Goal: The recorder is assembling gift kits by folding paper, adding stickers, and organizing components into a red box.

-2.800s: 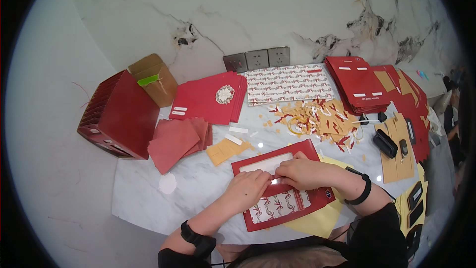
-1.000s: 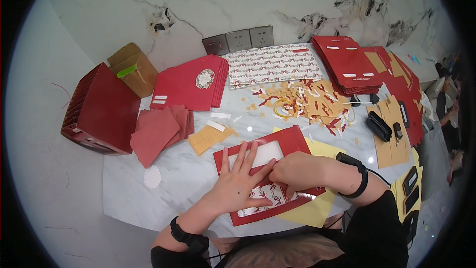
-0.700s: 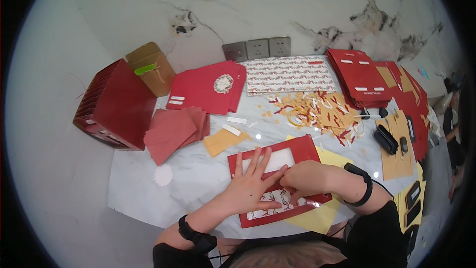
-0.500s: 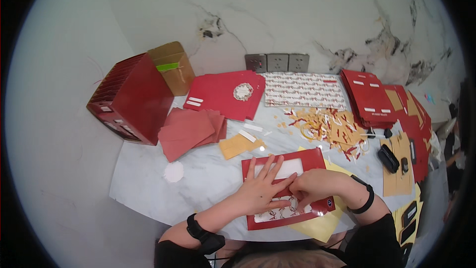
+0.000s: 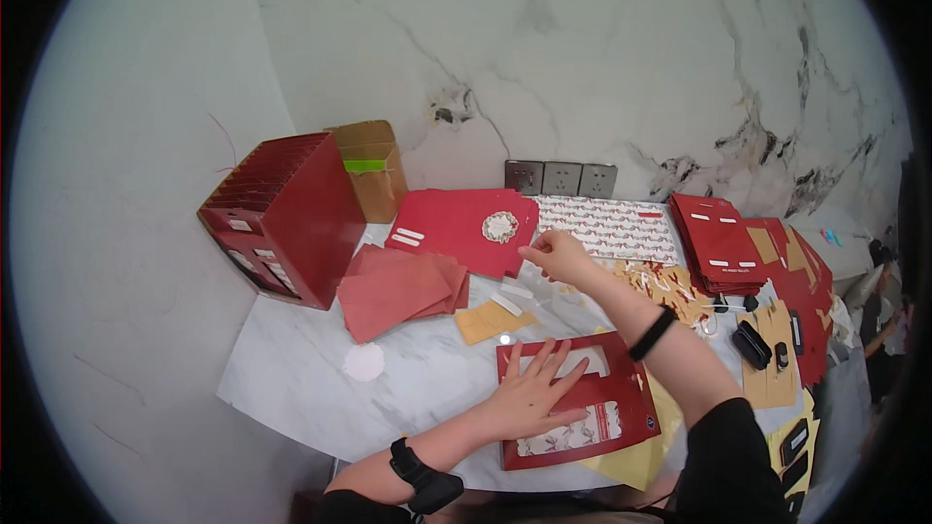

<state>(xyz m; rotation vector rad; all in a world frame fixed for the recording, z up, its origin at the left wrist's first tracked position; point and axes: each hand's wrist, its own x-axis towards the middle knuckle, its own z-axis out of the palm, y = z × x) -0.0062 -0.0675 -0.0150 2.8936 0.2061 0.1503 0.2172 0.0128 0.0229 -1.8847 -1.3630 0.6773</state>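
Note:
My left hand [image 5: 536, 400] lies spread on a red card panel [image 5: 631, 383] near the table's front edge, its fingers flat and apart. The panel has an upper window [image 5: 594, 361] showing white and a lower cut-out with a floral-patterned sheet [image 5: 553, 442]. Raised over the back of the table is my right hand [image 5: 563, 257], thumb and fingertips pinched together; anything between them is too small to make out. Below that hand are white strips [image 5: 515, 288] and a tan paper piece [image 5: 481, 323].
Red sheets [image 5: 437, 218], reddish cards [image 5: 393, 291] and patterned white sheets [image 5: 612, 228] lie toward the wall. A red slotted box [image 5: 316, 223] stands left beside a cardboard box [image 5: 383, 184]. Paper scraps [image 5: 670, 291], red folders [image 5: 718, 247] and a black case [image 5: 750, 344] are at right.
My right hand has lifted off the red panel and moved away toward the back of the table. My left hand stays on the panel. The whole view has shifted.

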